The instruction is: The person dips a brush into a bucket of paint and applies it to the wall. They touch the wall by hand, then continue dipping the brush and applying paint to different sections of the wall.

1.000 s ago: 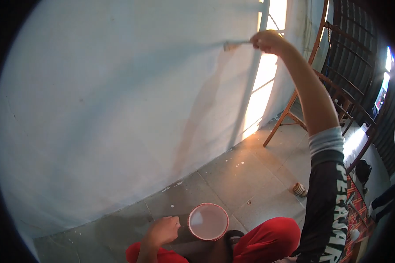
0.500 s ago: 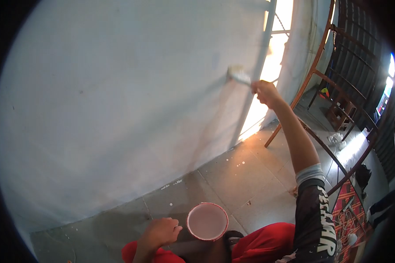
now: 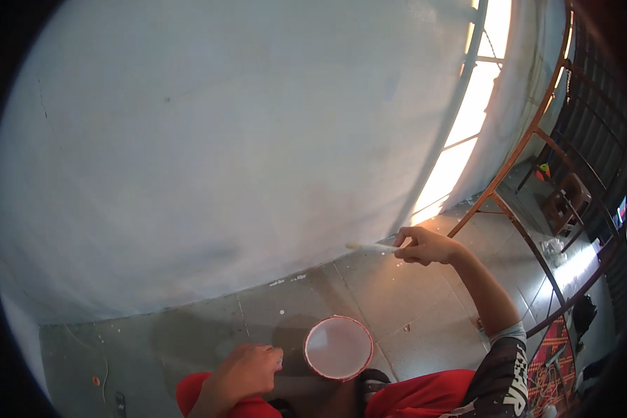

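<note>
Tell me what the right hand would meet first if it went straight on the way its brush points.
Probably the pale wall, low down near the floor: the right hand aims the brush leftward at it.

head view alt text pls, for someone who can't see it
A person's right hand holds a paintbrush low against a pale wall, just above the tiled floor. Their left hand rests on a red-clad knee beside a red-rimmed tub of white paint.

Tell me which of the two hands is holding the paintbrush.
The right hand, reaching low to the wall, grips the paintbrush; the left hand rests beside the red-rimmed paint bucket, without a brush.
</note>
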Demonstrator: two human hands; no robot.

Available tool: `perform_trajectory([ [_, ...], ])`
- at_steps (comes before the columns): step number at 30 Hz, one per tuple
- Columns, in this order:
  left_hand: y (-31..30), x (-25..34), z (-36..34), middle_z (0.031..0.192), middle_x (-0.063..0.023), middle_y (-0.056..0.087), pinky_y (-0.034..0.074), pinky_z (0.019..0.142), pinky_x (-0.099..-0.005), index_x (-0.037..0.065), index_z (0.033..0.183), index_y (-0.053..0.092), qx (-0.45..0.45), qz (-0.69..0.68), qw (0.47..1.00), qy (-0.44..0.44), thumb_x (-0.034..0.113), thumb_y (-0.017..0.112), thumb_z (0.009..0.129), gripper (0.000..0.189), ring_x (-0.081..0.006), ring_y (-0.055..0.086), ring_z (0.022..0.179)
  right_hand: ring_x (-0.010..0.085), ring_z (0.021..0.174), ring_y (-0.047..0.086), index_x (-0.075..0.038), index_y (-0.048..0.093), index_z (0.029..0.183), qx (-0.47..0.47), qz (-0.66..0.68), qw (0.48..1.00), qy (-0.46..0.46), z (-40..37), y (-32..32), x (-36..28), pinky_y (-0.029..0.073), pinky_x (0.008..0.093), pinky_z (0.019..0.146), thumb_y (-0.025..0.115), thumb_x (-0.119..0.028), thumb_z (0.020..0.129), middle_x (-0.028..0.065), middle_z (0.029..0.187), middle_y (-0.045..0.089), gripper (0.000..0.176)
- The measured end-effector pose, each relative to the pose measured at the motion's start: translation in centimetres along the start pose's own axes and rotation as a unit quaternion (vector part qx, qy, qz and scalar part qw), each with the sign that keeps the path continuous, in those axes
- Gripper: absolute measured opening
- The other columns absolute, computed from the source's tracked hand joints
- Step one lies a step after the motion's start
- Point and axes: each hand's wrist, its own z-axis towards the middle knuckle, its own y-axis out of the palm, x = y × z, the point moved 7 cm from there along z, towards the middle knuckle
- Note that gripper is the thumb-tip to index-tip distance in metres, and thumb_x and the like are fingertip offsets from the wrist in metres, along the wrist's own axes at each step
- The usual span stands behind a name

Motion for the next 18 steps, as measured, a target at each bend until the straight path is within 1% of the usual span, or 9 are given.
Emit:
perform_trajectory([
  [4, -0.5, 0.2, -0.1, 0.082, -0.0174, 0.065, 0.05, 0.075, -0.0458, 0.001, 0.083, 0.061, 0.014, -0.01, 1.0, 0.003, 0.016, 0.061, 0.086, 0.015, -0.0362, 0.064, 0.082, 0.0094, 0.059, 0.054, -0.003, 0.058, 0.107, -0.16, -0.083, 0.983, -0.023, -0.8, 4.1, -3.5, 0.043, 0.0255, 0.053, 0.064, -0.027, 0.092, 0.0041, 0.074, 0.065, 0.029],
  [5, -0.5, 0.3, 0.0, 0.082, -0.0174, 0.065, 0.05, 0.075, -0.0458, 0.001, 0.083, 0.061, 0.009, -0.017, 1.0, -0.003, 0.016, 0.061, 0.086, 0.015, -0.0362, 0.064, 0.082, 0.0094, 0.059, 0.054, -0.003, 0.058, 0.107, -0.169, -0.082, 0.982, -0.019, -0.4, 4.7, -3.4, 0.043, 0.0255, 0.053, 0.064, -0.027, 0.092, 0.0041, 0.074, 0.065, 0.029],
  [7, -1.0, 0.7, -0.2, 0.081, -0.0151, 0.064, 0.049, 0.077, -0.0444, 0.002, 0.076, 0.06, 0.025, -0.017, 1.0, 0.0, 0.018, 0.063, 0.085, 0.019, -0.0354, 0.062, 0.083, 0.0125, 0.066, 0.061, -0.003, 0.06, 0.104, -0.235, -0.108, 0.958, -0.12, -0.2, 6.9, -4.2, 0.047, 0.03, 0.061, 0.062, -0.026, 0.094, 0.0051, 0.076, 0.069, 0.025],
  [8, -0.8, 0.3, -0.1, 0.081, -0.0151, 0.064, 0.049, 0.077, -0.0444, 0.002, 0.076, 0.06, 0.012, -0.029, 0.999, -0.01, 0.018, 0.063, 0.085, 0.019, -0.0354, 0.062, 0.083, 0.0125, 0.066, 0.061, -0.003, 0.06, 0.104, -0.252, -0.1, 0.956, -0.113, 0.0, 7.6, -4.2, 0.047, 0.03, 0.061, 0.062, -0.026, 0.094, 0.0051, 0.076, 0.069, 0.025],
  [10, -1.0, 0.2, -0.3, 0.079, -0.0141, 0.063, 0.049, 0.076, -0.0431, 0.002, 0.072, 0.061, 0.06, -0.009, 0.998, 0.021, 0.014, 0.064, 0.081, 0.015, -0.0343, 0.062, 0.079, 0.0151, 0.074, 0.065, -0.002, 0.062, 0.098, -0.295, -0.152, 0.938, -0.098, 0.1, 9.6, -3.9, 0.048, 0.0329, 0.067, 0.061, -0.026, 0.094, 0.0058, 0.077, 0.07, 0.024],
  [11, -0.7, 0.1, -0.5, 0.079, -0.0141, 0.063, 0.049, 0.076, -0.0431, 0.002, 0.072, 0.061, 0.036, -0.03, 0.999, 0.008, 0.014, 0.064, 0.081, 0.015, -0.0343, 0.062, 0.079, 0.0162, 0.074, 0.065, -0.002, 0.062, 0.094, -0.306, -0.174, 0.93, -0.103, 0.4, 10.7, -3.5, 0.048, 0.0327, 0.067, 0.061, -0.027, 0.094, 0.0059, 0.077, 0.071, 0.025],
  [15, -1.8, 0.4, -0.8, 0.076, -0.0135, 0.06, 0.049, 0.077, -0.0428, 0.001, 0.071, 0.058, 0.085, -0.059, 0.994, 0.023, 0.007, 0.06, 0.073, 0.007, -0.0338, 0.059, 0.076, 0.0227, 0.076, 0.066, -0.001, 0.062, 0.095, -0.333, -0.229, 0.913, -0.059, -0.3, 14.6, -3.2, 0.05, 0.0354, 0.069, 0.065, -0.027, 0.089, 0.0091, 0.08, 0.07, 0.027],
  [17, -2.1, 0.7, -0.9, 0.075, -0.0129, 0.059, 0.048, 0.076, -0.0424, 0.0, 0.071, 0.057, 0.094, -0.063, 0.993, 0.038, 0.005, 0.059, 0.071, 0.005, -0.033, 0.058, 0.074, 0.0293, 0.082, 0.067, -0.001, 0.062, 0.095, -0.304, -0.319, 0.886, -0.144, -0.3, 16.7, -3.3, 0.051, 0.0385, 0.072, 0.068, -0.022, 0.084, 0.0142, 0.088, 0.069, 0.024],
  [18, -2.4, 1.0, -0.9, 0.076, -0.0127, 0.059, 0.048, 0.076, -0.0423, 0.0, 0.071, 0.056, 0.108, -0.068, 0.991, 0.044, 0.004, 0.059, 0.07, 0.005, -0.0328, 0.058, 0.075, 0.0293, 0.082, 0.067, -0.001, 0.062, 0.095, -0.312, -0.315, 0.885, -0.139, -0.4, 17.9, -3.3, 0.051, 0.0385, 0.072, 0.068, -0.022, 0.084, 0.0142, 0.088, 0.069, 0.024],
])
